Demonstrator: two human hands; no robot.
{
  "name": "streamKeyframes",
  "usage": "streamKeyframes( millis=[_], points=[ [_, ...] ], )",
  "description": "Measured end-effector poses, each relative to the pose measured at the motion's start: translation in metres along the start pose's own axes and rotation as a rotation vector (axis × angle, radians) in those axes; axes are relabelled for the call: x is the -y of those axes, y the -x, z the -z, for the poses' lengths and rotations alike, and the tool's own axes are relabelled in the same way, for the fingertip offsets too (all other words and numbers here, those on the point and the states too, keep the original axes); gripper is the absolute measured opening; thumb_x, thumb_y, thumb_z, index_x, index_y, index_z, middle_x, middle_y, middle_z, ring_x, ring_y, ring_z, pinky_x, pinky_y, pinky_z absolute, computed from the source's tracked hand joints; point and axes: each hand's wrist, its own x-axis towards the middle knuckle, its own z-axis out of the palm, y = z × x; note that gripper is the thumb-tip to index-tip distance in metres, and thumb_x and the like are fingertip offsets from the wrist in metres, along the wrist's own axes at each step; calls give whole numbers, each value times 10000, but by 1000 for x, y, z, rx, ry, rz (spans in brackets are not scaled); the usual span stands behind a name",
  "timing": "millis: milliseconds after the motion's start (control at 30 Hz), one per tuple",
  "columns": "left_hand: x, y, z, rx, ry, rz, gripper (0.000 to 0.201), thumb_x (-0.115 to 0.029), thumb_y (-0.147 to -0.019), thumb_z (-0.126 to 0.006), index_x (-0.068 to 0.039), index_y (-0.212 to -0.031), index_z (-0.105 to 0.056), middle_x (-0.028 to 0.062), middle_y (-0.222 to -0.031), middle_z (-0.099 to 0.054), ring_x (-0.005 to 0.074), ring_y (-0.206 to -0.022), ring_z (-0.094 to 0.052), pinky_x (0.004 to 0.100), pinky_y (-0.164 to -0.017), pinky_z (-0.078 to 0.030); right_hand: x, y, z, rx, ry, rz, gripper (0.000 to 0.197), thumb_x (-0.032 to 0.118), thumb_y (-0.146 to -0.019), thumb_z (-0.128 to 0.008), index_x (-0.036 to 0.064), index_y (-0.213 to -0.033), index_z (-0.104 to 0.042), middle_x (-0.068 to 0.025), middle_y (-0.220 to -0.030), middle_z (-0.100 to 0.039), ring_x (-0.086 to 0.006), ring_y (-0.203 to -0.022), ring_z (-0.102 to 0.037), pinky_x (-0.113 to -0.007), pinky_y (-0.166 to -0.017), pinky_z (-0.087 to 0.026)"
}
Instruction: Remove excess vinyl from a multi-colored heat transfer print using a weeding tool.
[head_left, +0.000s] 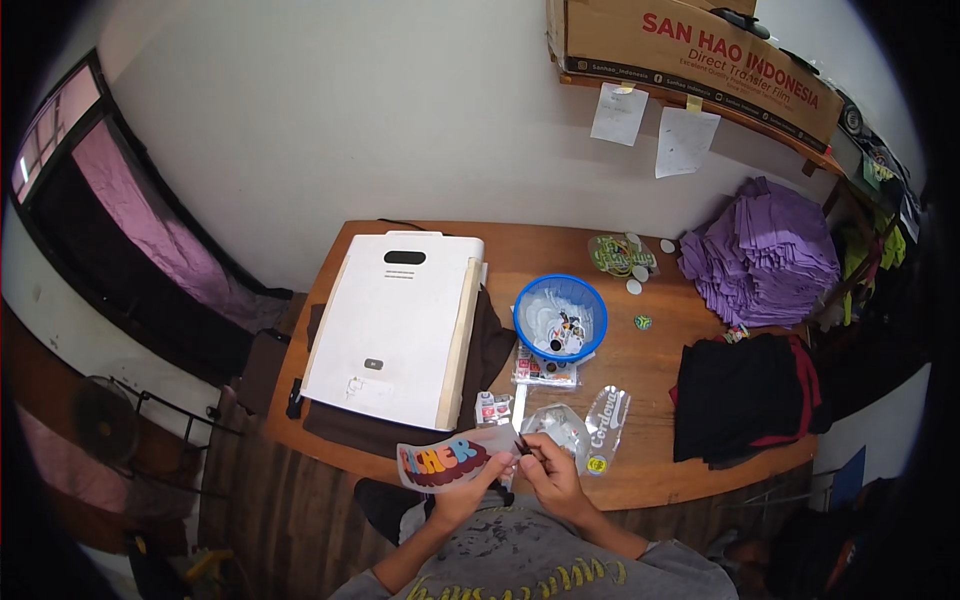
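Note:
Close to my body, past the table's front edge, my left hand point(466, 497) pinches a clear transfer film point(424, 468) printed with colourful block lettering. The film stretches out to the left of that hand. At its right end my right hand point(556, 483) is closed round a small dark tool point(522, 447), which looks like scissors, though the fingers hide most of it. Just beyond my right hand lies a clear plastic bag point(557, 428) with pale pieces. Beside it rests a clear film with white script lettering point(606, 424).
A white heat press point(395, 320) fills the table's left part, over dark cloth. A blue basket point(516, 325) holds round film pieces. On the right are a purple cloth stack point(765, 255) and folded dark garments point(745, 400). A shelf point(740, 118) with a cardboard box hangs above.

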Motion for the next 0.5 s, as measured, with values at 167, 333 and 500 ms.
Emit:
streamKeyframes(
  millis=[167, 333, 500],
  points=[
    [8, 1, 6, 5, 11, 72, 240, -9, -783, -594, 43, -998, -498, 78, -784, -599, 127, -663, -590, 225, -581, -506, 5, 1, -2, -18, 45, -3, 250, 94, -882, -450, -59, -1079, -446, -77, -863, -590, -77, -786, -531, -215, -700, -437],
    [6, -1, 5, 58, 11, 12, 237, -7, -787, -588, 42, -998, -493, 85, -784, -598, 132, -662, -591, 229, -578, -509, 7, 1, -2, -32, 92, 1, 247, 85, -879, -448, -60, -1078, -450, -73, -837, -593, -76, -769, -532, -215, -691, -438],
    [6, -3, 7, 108, 19, 13, 242, -9, -790, -586, 36, -1005, -484, 90, -780, -597, 133, -664, -591, 229, -577, -509, 10, 0, -1, -28, 120, 7, 249, 82, -878, -446, -61, -1081, -451, -75, -834, -592, -74, -765, -529, -216, -686, -437]
  ],
)
